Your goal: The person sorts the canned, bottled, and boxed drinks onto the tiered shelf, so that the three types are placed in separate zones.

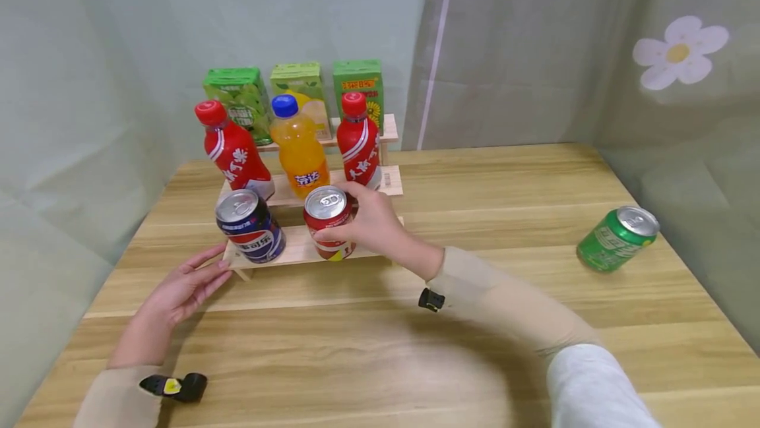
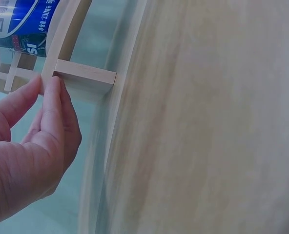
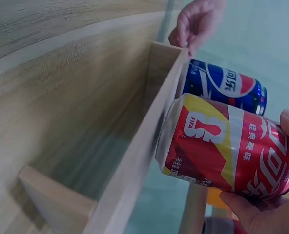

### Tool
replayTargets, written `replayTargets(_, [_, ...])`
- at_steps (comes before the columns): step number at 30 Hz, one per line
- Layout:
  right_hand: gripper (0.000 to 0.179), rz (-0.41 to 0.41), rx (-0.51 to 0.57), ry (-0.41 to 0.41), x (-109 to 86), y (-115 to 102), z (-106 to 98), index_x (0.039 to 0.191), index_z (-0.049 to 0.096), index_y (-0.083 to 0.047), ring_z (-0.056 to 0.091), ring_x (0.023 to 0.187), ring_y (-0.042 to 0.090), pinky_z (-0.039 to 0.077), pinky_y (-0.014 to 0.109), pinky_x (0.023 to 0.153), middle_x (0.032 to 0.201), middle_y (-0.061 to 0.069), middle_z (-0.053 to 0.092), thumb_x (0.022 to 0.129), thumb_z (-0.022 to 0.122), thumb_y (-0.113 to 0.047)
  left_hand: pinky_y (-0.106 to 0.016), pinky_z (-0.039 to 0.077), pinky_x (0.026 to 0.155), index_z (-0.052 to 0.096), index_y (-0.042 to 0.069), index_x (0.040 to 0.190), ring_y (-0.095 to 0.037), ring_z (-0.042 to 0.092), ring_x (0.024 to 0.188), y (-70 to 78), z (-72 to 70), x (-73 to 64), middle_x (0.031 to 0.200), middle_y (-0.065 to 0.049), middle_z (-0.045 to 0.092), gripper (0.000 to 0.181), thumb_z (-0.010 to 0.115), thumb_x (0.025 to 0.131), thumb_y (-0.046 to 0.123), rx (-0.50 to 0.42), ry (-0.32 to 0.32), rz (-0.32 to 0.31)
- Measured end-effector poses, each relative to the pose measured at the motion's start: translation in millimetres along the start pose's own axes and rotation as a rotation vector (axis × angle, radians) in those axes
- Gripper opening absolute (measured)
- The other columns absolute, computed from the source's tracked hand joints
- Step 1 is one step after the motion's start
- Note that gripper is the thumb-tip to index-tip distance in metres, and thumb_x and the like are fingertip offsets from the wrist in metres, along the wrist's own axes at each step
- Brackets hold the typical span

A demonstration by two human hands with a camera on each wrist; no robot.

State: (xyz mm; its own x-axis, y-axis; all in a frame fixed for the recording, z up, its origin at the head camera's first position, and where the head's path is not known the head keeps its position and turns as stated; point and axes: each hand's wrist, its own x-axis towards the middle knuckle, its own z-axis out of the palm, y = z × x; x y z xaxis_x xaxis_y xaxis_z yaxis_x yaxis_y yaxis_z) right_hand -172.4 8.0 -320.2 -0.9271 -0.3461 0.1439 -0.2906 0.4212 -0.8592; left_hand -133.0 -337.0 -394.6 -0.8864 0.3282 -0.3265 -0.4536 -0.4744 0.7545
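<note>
My right hand (image 1: 375, 220) grips a red cola can (image 1: 326, 212) by its sides, the thumb in front and the fingers behind. The can is upright over the middle of the front step of a wooden tiered rack (image 1: 299, 254), its base right at the board in the right wrist view. My left hand (image 1: 192, 283) pinches the left end of that step between thumb and fingertips, as the left wrist view shows. Beside that hand a blue Pepsi can (image 1: 252, 227) stands on the step's left end.
On the middle step stand a red bottle (image 1: 237, 154), an orange soda bottle (image 1: 299, 148) and another red bottle (image 1: 359, 141). Green drink cartons (image 1: 240, 101) line the top step. A green can (image 1: 617, 239) stands on the table's right side, near the curtain (image 1: 683, 151).
</note>
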Motion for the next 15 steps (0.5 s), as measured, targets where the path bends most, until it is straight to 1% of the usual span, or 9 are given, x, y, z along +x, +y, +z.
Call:
replayTargets(4, [0.071, -0.035, -0.050, 0.043, 4.1, -2.0, 9.2, 0.126, 0.055, -0.005, 0.062, 0.101, 0.018, 0.056, 0.022, 0.086, 0.116, 0.007, 0.065, 0.067, 0.088, -0.030, -0.024, 0.057, 0.088, 0.072, 0.014, 0.107, -0.017, 0.068, 0.094, -0.4, -1.6, 0.4, 0.103, -0.004, 0.066, 0.038, 0.044, 0.096, -0.009, -0.001, -0.018, 0.011])
replayTargets(8, [0.069, -0.051, -0.045, 0.074, 7.9, -4.6, 16.0, 0.124, 0.056, -0.005, 0.061, 0.103, 0.017, 0.056, 0.024, 0.088, 0.117, 0.007, 0.064, 0.068, 0.087, -0.030, -0.025, 0.057, 0.088, 0.072, 0.012, 0.107, -0.019, 0.069, 0.094, -0.9, -2.9, 0.7, 0.104, -0.005, 0.067, 0.039, 0.042, 0.096, -0.011, -0.028, -0.040, 0.017])
replayTargets(11, [0.069, -0.047, -0.049, 0.082, 10.7, -6.8, 20.1, 0.125, 0.055, -0.006, 0.061, 0.104, 0.017, 0.056, 0.024, 0.089, 0.118, 0.006, 0.064, 0.069, 0.087, -0.031, -0.026, 0.057, 0.088, 0.072, 0.011, 0.107, -0.019, 0.069, 0.094, 0.0, -2.9, 0.3, 0.104, -0.005, 0.067, 0.038, 0.043, 0.096, -0.010, -0.032, -0.031, 0.010])
replayTargets(15, [0.071, -0.042, -0.085, 0.089, 14.1, -8.6, 25.9, 0.125, 0.054, -0.007, 0.060, 0.105, 0.016, 0.055, 0.024, 0.090, 0.119, 0.004, 0.063, 0.067, 0.087, -0.034, -0.026, 0.057, 0.088, 0.072, 0.012, 0.107, -0.019, 0.069, 0.094, 1.5, -3.1, -0.9, 0.103, -0.005, 0.067, 0.037, 0.044, 0.096, -0.009, -0.021, -0.024, -0.002])
